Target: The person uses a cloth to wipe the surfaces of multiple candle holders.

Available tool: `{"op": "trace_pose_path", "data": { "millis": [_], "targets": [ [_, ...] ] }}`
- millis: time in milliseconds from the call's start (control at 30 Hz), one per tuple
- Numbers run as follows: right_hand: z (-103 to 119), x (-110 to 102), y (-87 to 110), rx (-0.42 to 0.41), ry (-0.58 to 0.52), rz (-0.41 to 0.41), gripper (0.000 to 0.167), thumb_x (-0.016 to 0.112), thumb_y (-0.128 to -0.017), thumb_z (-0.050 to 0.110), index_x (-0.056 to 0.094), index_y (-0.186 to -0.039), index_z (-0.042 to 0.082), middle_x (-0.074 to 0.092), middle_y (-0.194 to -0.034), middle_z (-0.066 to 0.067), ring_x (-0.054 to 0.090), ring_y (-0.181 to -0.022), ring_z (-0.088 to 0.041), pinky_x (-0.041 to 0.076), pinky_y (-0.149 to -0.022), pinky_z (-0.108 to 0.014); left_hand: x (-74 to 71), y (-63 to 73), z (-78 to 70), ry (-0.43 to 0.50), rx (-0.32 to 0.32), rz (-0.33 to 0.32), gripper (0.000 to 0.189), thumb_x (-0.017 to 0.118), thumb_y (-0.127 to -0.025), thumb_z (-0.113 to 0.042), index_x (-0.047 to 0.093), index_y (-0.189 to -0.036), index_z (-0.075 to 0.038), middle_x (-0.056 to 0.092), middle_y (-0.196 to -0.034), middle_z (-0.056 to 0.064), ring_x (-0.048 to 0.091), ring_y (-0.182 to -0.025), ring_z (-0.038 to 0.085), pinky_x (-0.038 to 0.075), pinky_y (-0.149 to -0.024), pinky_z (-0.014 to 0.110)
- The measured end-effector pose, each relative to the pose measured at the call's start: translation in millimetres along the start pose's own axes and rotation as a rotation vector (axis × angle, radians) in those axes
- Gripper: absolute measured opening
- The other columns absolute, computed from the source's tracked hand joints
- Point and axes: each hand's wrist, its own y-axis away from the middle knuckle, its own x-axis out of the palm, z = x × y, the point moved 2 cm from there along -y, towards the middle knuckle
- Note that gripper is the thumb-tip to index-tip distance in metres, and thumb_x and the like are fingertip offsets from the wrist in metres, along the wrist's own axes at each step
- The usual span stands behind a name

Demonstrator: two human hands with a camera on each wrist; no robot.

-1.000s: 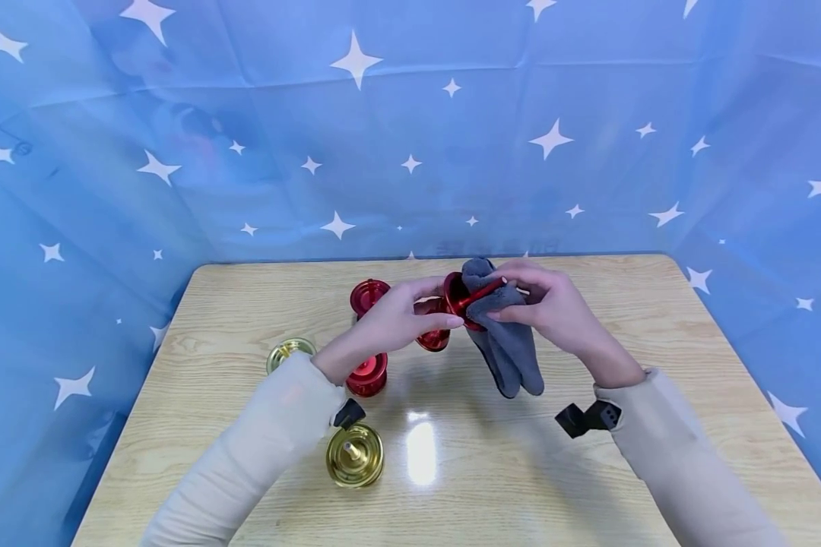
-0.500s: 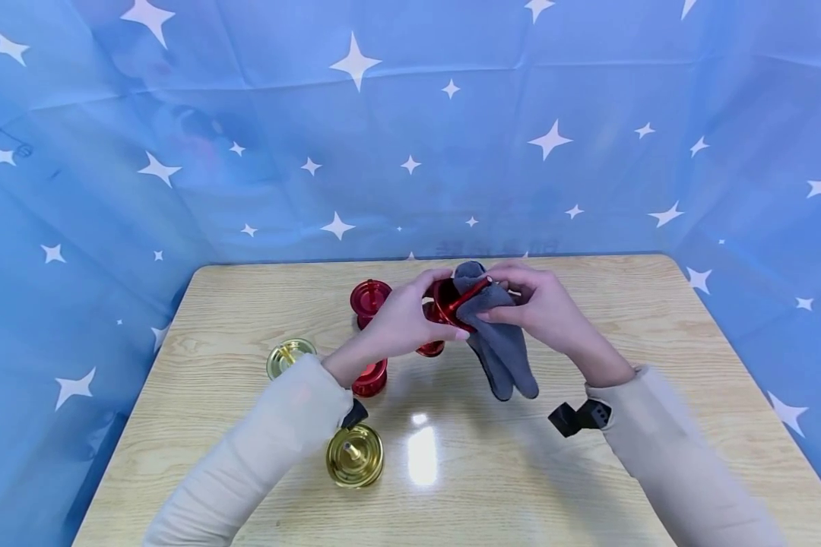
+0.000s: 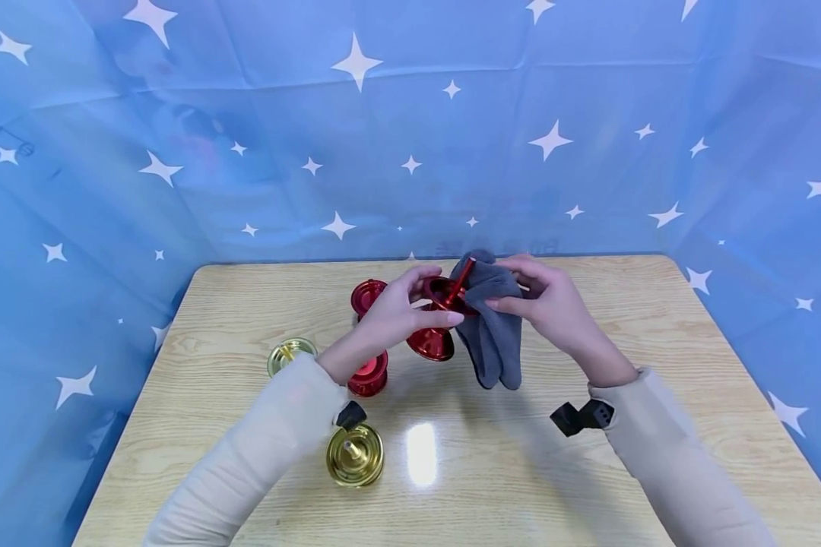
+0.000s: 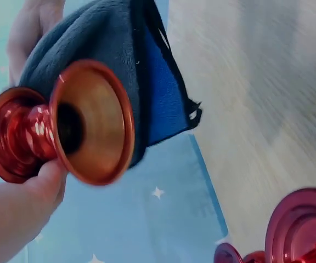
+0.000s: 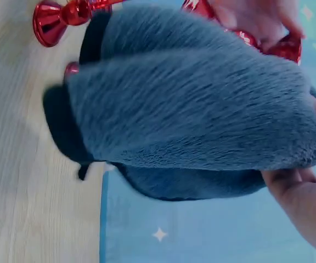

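In the head view my left hand (image 3: pixel 398 313) grips a shiny red goblet-shaped oil lamp (image 3: pixel 431 346) by its bowl, between thumb and fingers. It is held up over the table, and a thin red rod rises from the bowl's middle. The left wrist view shows the lamp's flared hollow foot (image 4: pixel 100 123) facing the camera. My right hand (image 3: pixel 550 308) pinches a grey plush cloth (image 3: pixel 496 327), which lies against the lamp's rim and hangs down in folds. Part of the rim is hidden behind the cloth.
Red lamps (image 3: pixel 367 295) stand on the wooden table (image 3: pixel 492 471) left of the held one, another red lamp (image 3: pixel 368 376) partly behind my left forearm. A gold lamp (image 3: pixel 354 456) stands nearer, a pale gold one (image 3: pixel 290 353) farther left. Behind hangs a blue star-patterned curtain (image 3: pixel 410 121).
The held lamp has tipped more upright, its rod swinging up and leftward and its foot coming into view. The cloth has shifted slightly left with my right hand still pinching it.
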Motion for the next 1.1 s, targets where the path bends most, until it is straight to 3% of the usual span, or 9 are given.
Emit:
{"op": "trace_pose_path", "data": {
  "millis": [167, 333, 467, 667, 833, 933, 1100],
  "targets": [
    [0, -6, 8.8, -0.086, -0.078, -0.05, 0.039, 0.072, -0.074, -0.005, 0.059, -0.111, -0.004, 0.055, -0.111, -0.006, 0.061, -0.096, -0.012, 0.052, -0.074, -0.025, -12.3, -2.9, 1.9, 0.112, -0.048, -0.034, 0.064, 0.069, -0.081, -0.018, 0.038, -0.136, -0.005, 0.057, -0.113, 0.009, 0.053, -0.105, 0.019, 0.044, -0.091, 0.035],
    [-6, -1, 15.9, -0.141, -0.064, -0.009, 0.039, 0.071, -0.072, -0.009, 0.06, -0.109, -0.005, 0.056, -0.108, -0.006, 0.061, -0.092, -0.015, 0.053, -0.073, -0.025, -16.8, -7.6, 0.5, 0.259, -0.093, -0.095, 0.062, 0.066, -0.084, -0.016, 0.036, -0.136, -0.002, 0.055, -0.114, 0.012, 0.054, -0.106, 0.022, 0.043, -0.093, 0.037],
    [-10, 9, 17.0, -0.156, -0.044, 0.039, 0.039, 0.071, -0.072, -0.011, 0.06, -0.11, -0.005, 0.054, -0.11, -0.009, 0.059, -0.094, -0.016, 0.052, -0.076, -0.026, -14.6, -9.9, -1.6, 0.29, -0.12, -0.11, 0.061, 0.066, -0.085, -0.018, 0.036, -0.136, -0.003, 0.054, -0.117, 0.011, 0.053, -0.109, 0.022, 0.041, -0.096, 0.039],
    [-11, 20, 11.3, -0.142, -0.025, 0.041, 0.04, 0.07, -0.072, -0.011, 0.06, -0.111, -0.003, 0.053, -0.111, -0.01, 0.057, -0.097, -0.016, 0.05, -0.08, -0.025, -4.8, -12.8, -3.3, 0.351, -0.138, -0.108, 0.064, 0.065, -0.086, -0.018, 0.031, -0.138, -0.003, 0.05, -0.124, 0.013, 0.051, -0.113, 0.022, 0.041, -0.096, 0.037],
    [-11, 21, 8.4, -0.14, -0.031, 0.016, 0.04, 0.07, -0.072, -0.012, 0.06, -0.11, -0.004, 0.053, -0.111, -0.011, 0.056, -0.097, -0.016, 0.05, -0.08, -0.024, -2.0, -14.1, -1.3, 0.456, -0.12, -0.099, 0.045, 0.063, -0.087, -0.011, 0.044, -0.124, 0.006, 0.052, -0.119, 0.015, 0.054, -0.109, 0.023, 0.043, -0.094, 0.03],
    [-11, 20, 6.7, -0.13, -0.026, -0.002, 0.04, 0.07, -0.073, -0.011, 0.061, -0.11, -0.003, 0.054, -0.11, -0.01, 0.056, -0.097, -0.016, 0.05, -0.08, -0.024, -2.0, -13.7, -0.4, 0.444, -0.099, -0.077, 0.03, 0.061, -0.088, -0.01, 0.053, -0.111, 0.009, 0.056, -0.111, 0.014, 0.056, -0.103, 0.02, 0.043, -0.093, 0.027],
    [-11, 16, 4.6, -0.099, -0.05, -0.005, 0.04, 0.068, -0.074, -0.011, 0.059, -0.112, -0.003, 0.053, -0.111, -0.011, 0.057, -0.097, -0.016, 0.051, -0.079, -0.026, -4.4, -11.0, -1.1, 0.256, -0.063, -0.02, 0.029, 0.063, -0.088, -0.015, 0.056, -0.112, 0.001, 0.059, -0.108, 0.01, 0.057, -0.101, 0.018, 0.045, -0.09, 0.03]
  ]
}}
